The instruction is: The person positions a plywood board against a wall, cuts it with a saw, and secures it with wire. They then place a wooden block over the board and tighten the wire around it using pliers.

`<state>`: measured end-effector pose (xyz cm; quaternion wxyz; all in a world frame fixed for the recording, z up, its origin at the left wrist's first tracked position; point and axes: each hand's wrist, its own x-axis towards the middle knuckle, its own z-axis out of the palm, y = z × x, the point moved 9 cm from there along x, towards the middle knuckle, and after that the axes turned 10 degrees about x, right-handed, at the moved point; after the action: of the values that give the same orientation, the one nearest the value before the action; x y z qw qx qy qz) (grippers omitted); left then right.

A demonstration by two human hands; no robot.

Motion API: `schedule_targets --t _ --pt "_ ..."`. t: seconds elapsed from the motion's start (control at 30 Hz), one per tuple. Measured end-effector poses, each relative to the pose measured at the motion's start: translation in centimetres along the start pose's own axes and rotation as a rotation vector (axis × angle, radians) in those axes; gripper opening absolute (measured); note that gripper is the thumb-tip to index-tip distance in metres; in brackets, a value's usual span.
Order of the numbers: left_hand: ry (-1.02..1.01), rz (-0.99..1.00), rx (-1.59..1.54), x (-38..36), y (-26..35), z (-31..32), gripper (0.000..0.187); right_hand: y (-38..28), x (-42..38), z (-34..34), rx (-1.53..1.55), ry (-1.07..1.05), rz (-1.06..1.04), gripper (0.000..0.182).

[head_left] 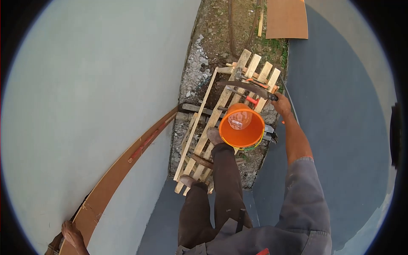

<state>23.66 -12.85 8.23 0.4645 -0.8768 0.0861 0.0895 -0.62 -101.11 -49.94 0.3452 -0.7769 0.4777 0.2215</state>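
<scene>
My right hand (282,106) is closed round the dark handle of a hand saw (248,87), whose long curved blade points left above a slatted wooden platform (221,104). Beneath the blade lie a red-handled tool (251,100) and an orange-handled tool (257,82) on the slats. At the lower left, my left hand (73,233) grips the edge of a long brown board (114,180), its fingers curled over it. A reddish strip (146,142) lies along that board. An orange bucket (250,129) stands near my feet, with a clear plastic item (239,120) inside.
My shoes (214,136) rest on the slats, high above rubble ground (195,63). A pale wall (106,63) rises on the left, a grey-blue wall (335,106) on the right. Another brown sheet (287,19) and bent rods (231,29) lie at the far end.
</scene>
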Motion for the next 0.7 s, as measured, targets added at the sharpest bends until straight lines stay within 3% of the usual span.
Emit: schedule_targets --t 0.07,0.37,0.47,0.57,0.7 --pt "-0.014 -0.094 -0.012 -0.1 -0.6 -0.4 0.015 2.2 3.6 2.8 -0.008 -0.019 -0.033 0.048" --pt "-0.047 -0.148 0.103 -1.0 -4.0 -0.2 0.018 7.4 11.7 11.0 0.106 -0.076 -0.098 0.045" --pt "-0.064 -0.177 0.090 -1.5 -6.1 1.0 0.018 8.5 13.5 11.6 0.090 0.014 -0.112 0.043" --pt "-0.071 -0.191 0.064 -1.8 -7.0 1.0 0.019 8.9 14.9 12.3 -0.149 0.049 -0.123 0.044" --pt "-0.050 -0.194 0.068 -2.1 -7.7 1.0 0.021 10.3 16.5 14.1 -0.236 -0.001 -0.109 0.047"
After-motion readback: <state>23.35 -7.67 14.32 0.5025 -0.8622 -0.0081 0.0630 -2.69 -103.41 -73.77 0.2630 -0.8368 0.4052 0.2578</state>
